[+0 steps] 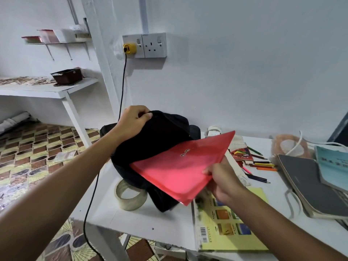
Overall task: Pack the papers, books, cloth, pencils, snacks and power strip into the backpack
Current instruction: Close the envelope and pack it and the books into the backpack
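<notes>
Two hands engaged. Left hand (131,121) gripping top edge of black backpack (158,140) on white table (150,219). Right hand (224,181) pinching red envelope folder (178,166), slanted over backpack mouth. Pencils (261,164), books (308,183) just right.

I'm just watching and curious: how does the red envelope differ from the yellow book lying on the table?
The red envelope is held in the air by the right hand, tilted over the black backpack; the yellow book lies flat on the white table. The envelope is plain with a string clasp; the book's cover shows small pictures and a barcode. Both are flat and rectangular.
</notes>
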The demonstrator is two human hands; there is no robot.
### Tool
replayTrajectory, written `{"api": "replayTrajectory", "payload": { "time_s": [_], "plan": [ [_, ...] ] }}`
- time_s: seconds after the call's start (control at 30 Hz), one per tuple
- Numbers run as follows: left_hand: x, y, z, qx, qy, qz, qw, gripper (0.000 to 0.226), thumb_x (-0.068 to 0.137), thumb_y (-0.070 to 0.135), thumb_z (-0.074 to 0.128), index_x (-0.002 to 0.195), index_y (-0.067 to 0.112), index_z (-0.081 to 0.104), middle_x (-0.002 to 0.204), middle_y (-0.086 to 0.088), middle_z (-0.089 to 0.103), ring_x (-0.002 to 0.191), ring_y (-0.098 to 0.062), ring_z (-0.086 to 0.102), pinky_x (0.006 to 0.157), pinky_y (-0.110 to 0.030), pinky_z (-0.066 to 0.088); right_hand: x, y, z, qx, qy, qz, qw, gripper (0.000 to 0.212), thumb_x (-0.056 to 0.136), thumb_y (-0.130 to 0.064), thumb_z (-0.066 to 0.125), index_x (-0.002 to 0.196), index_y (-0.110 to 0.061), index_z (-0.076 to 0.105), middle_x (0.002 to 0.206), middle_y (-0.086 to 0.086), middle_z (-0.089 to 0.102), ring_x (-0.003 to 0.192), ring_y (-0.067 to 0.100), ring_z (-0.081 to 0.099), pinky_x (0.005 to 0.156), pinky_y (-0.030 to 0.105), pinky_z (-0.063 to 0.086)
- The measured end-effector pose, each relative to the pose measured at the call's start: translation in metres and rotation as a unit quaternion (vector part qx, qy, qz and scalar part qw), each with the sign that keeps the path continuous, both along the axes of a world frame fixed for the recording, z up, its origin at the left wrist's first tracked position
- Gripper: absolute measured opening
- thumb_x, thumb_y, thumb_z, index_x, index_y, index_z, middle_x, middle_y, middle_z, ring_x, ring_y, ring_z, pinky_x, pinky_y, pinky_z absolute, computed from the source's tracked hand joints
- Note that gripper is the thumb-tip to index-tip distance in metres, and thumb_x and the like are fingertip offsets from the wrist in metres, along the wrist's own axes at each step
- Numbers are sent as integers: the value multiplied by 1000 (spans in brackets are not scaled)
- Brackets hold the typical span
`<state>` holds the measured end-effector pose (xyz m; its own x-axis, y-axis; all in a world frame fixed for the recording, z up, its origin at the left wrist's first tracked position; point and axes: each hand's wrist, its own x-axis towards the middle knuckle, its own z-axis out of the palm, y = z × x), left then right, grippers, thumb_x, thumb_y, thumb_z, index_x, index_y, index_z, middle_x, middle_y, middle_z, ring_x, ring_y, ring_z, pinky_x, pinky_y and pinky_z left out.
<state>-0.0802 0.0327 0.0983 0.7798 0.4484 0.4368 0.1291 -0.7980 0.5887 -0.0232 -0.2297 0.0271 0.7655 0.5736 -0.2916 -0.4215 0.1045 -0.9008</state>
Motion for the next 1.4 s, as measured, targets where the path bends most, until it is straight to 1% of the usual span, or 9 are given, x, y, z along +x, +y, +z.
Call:
{"api": "replayTrajectory", "payload": {
  "time_s": [0.27,0.43,0.57,0.77,0.97,1.17,1.23,1.33,1.4],
  "plan": [
    [-1,-9,6,-1,-4,-5,1000,17,93,16,57,80,9,67,71,-6,62,65,-14,53,63,-25,40,-14,39,-11,-5,99,169,981,37,90,6,34,124,-7,39,103,21,57,77,40,66,66,49,58],
    [-2,-16,10,-10,-4,-6,1000,20,93,18,57,75,14,64,66,-2,58,61,-12,51,60,-24,39,0,75,-29,25,186,106,976,42,87,15,27,125,1,42,117,27,54,91,46,62,62,52,57],
    [-3,-21,10,-31,-15,-10,999,21,92,17,58,72,16,63,63,1,55,60,-12,49,62,-26,39,1,101,-29,16,201,79,976,44,89,18,21,122,0,42,129,29,48,115,49,52,81,60,48],
    [-9,-26,11,-54,-17,-12,998,19,92,17,58,76,11,65,66,-4,57,61,-12,50,62,-26,40,5,131,-35,-12,223,62,973,36,91,17,18,103,1,48,109,27,53,122,46,49,99,63,39],
    [-14,-34,11,-61,-5,-24,998,19,93,18,58,77,11,65,69,-16,59,61,-15,51,59,-24,40,6,155,-46,-27,222,71,972,42,96,11,21,132,0,39,136,29,43,125,47,45,92,63,42],
    [-22,-31,2,-69,17,-39,997,17,93,18,59,80,11,67,73,-23,62,63,-18,52,62,-27,41,13,142,-45,-151,76,182,969,17,100,-4,36,108,7,45,86,32,65,73,35,70,55,35,58],
    [-26,-28,-3,-83,31,-50,995,17,93,19,59,81,13,67,72,-18,63,63,-20,53,63,-31,43,16,136,-42,-255,-102,218,937,27,99,-20,45,110,4,50,67,22,65,51,25,65,40,22,47],
    [-29,-24,-17,-92,55,-56,993,17,92,21,61,77,15,67,71,-13,63,65,-15,55,66,-34,45,8,121,-32,-422,-520,219,709,41,95,-40,43,105,-5,60,99,15,65,92,33,64,73,32,48],
    [-28,-24,-29,-103,91,-68,988,20,91,19,63,72,15,67,68,-2,62,64,-8,55,67,-29,45,-1,111,-26,-367,-620,237,651,38,93,-40,45,101,-7,62,102,15,65,97,36,62,80,37,47]
  ]
}}
